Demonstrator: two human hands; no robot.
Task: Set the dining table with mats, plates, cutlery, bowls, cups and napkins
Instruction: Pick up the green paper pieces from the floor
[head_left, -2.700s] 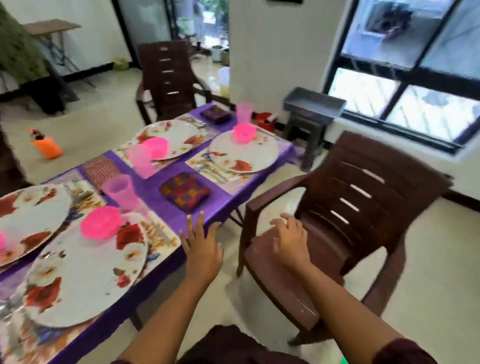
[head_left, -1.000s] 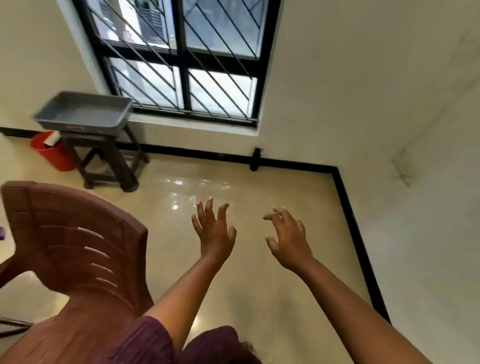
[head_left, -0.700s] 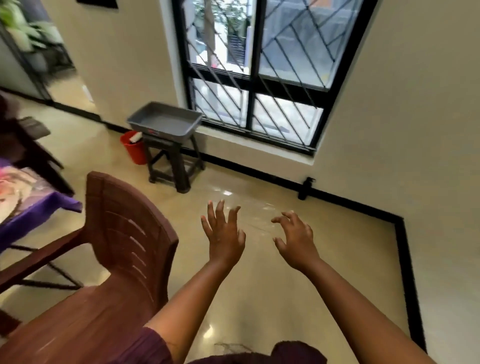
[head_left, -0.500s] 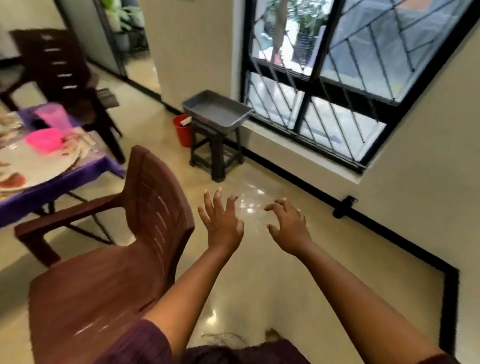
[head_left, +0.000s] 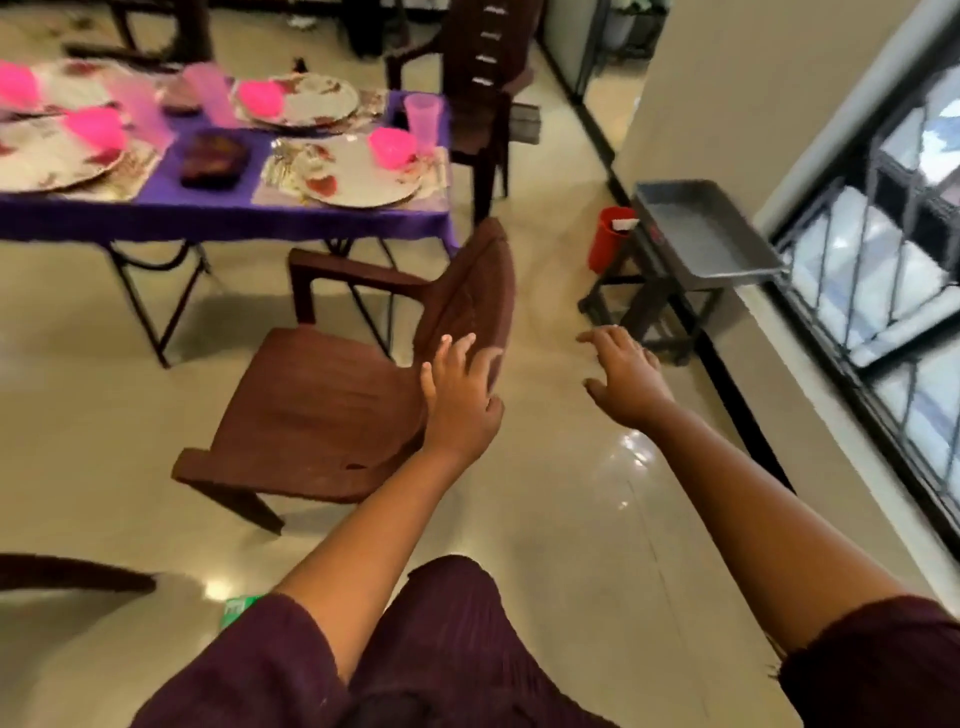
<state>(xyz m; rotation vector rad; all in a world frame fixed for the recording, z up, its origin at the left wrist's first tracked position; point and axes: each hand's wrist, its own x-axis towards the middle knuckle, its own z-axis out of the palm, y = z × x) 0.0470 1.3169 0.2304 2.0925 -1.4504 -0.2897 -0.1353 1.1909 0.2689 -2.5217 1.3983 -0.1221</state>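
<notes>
On the glossy cream floor (head_left: 571, 519) beside a barred window (head_left: 893, 260), the purple-clothed tabletop (head_left: 208, 213) sits well ahead to my left, carrying four floral plates, four pink bowls, three pink cups I can count and one dark napkin (head_left: 213, 158). Both my hands are empty with fingers loosely spread, my left hand (head_left: 460, 397) in front of the brown chair (head_left: 332, 395), my right hand (head_left: 626, 376) over bare floor. No writing is legible.

table (head_left: 218, 215) cut off at left edge, cutlery (head_left: 280, 156) blurred

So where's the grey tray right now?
The grey tray sits on a dark stool at upper right, below the window, with a red bucket beside it.
</notes>
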